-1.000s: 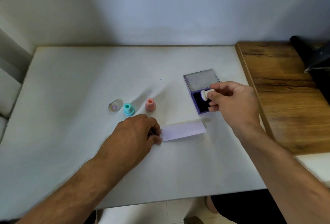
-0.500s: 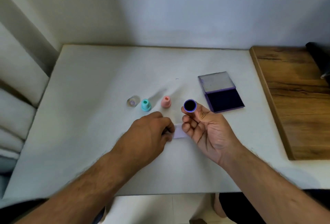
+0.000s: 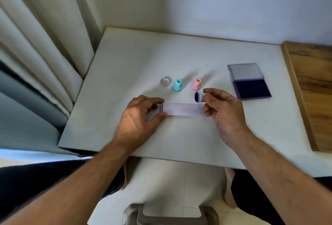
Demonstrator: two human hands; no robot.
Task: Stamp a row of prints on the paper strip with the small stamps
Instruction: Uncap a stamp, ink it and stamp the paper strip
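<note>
The left hand is curling its fingers and thumb round the left end of the strip, pinning it flat on the white table, while the right hand is pinching a small stamp between thumb and fingertips just above the strip's right end, its dark inked face turning left. Just beyond the strip, a clear stamp, a teal stamp and a pink stamp are standing in a row, and the open ink pad is lying to the right, near the wooden board.
</note>
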